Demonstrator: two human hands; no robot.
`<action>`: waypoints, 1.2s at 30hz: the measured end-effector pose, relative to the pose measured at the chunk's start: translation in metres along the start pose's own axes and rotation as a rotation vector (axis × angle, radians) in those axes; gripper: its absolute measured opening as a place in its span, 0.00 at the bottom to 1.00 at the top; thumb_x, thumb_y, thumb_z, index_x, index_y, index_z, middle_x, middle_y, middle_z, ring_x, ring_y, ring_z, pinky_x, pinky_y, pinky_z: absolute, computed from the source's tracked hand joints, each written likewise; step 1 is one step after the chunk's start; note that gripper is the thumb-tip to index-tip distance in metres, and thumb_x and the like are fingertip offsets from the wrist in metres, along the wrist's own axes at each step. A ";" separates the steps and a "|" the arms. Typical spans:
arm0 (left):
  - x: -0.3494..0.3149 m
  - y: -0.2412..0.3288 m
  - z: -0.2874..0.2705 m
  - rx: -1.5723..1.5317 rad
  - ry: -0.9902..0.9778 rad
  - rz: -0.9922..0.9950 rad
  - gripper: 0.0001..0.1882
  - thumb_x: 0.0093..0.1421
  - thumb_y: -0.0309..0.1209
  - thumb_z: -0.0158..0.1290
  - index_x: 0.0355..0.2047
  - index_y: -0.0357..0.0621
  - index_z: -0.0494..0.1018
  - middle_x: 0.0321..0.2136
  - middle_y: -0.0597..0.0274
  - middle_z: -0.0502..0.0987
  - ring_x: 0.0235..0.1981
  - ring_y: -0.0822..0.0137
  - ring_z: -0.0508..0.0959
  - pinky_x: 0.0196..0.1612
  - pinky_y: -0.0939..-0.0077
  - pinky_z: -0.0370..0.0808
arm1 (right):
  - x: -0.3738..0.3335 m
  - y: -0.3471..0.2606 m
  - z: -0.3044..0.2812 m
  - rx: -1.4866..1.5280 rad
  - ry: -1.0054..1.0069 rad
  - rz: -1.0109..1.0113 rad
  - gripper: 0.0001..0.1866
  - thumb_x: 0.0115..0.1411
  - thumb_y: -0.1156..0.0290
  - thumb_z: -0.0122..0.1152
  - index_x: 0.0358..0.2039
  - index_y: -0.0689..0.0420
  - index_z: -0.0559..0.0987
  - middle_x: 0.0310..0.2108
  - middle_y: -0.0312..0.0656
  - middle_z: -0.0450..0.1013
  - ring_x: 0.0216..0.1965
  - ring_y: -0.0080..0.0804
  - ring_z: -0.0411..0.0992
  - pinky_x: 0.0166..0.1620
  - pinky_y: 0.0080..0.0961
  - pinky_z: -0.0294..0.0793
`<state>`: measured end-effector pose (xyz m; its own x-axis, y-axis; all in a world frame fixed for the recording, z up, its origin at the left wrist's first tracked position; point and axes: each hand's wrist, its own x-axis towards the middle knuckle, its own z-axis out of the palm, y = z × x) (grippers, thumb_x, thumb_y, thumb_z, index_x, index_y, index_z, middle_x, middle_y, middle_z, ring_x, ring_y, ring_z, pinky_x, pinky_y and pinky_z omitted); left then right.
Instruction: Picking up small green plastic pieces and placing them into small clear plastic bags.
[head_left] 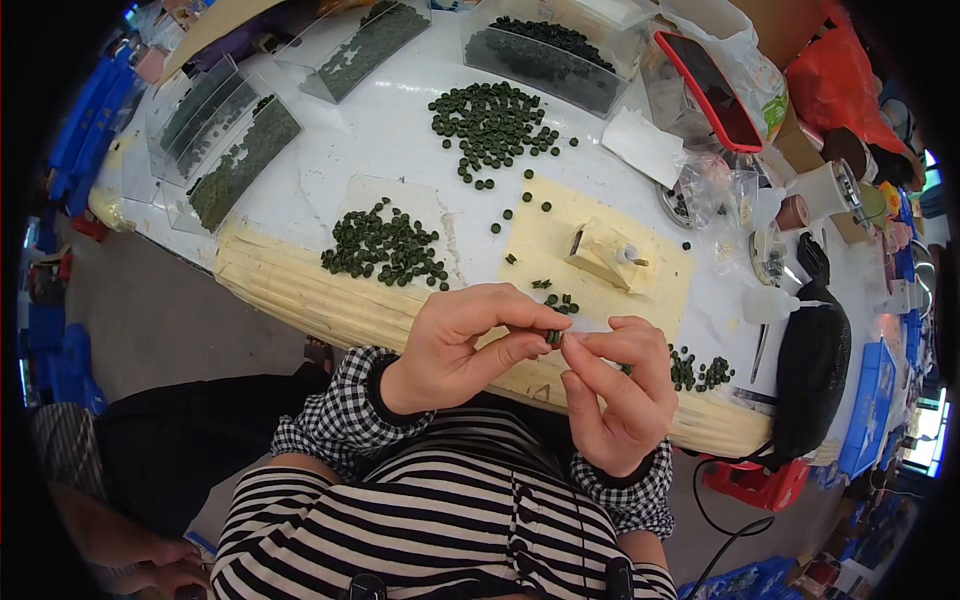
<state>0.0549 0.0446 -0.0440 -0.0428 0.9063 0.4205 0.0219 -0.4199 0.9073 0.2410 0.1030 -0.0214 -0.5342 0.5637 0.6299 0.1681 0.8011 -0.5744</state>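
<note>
Small dark green round pieces lie in groups on the white table. My left hand (470, 340) pinches one or two of these pieces (553, 337) between thumb and forefinger. The fingertips of my right hand (625, 390) meet it from the other side, bent in a pinch; anything between them is hidden. Just beyond my fingers lie several more pieces (565, 304) at the edge of a pale yellow sheet (665, 290). On that sheet stands a cream wrapped block (610, 262) with a short metal peg. A heap of green pieces (385, 245) is left of my hands.
A larger heap (490, 125) spreads at the back, near clear bins of green pieces (545, 65). More pieces (700, 370) lie right of my right hand. A red-edged phone (708, 90), plastic bags, a squeeze bottle (775, 305) and a black pouch (812, 370) crowd the right side.
</note>
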 end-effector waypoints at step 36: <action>0.028 0.003 -0.032 0.936 -0.026 -0.035 0.10 0.54 0.22 0.59 0.38 0.37 0.77 0.28 0.57 0.74 0.29 0.58 0.75 0.33 0.69 0.73 | -0.005 0.010 -0.003 -0.046 0.033 0.072 0.16 0.47 0.78 0.69 0.39 0.55 0.85 0.35 0.38 0.77 0.36 0.36 0.73 0.46 0.38 0.73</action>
<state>0.0220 0.0675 -0.0295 -0.0366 0.9233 0.3824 0.8167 -0.1929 0.5439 0.2473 0.1093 -0.0290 -0.4919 0.6260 0.6051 0.2439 0.7662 -0.5945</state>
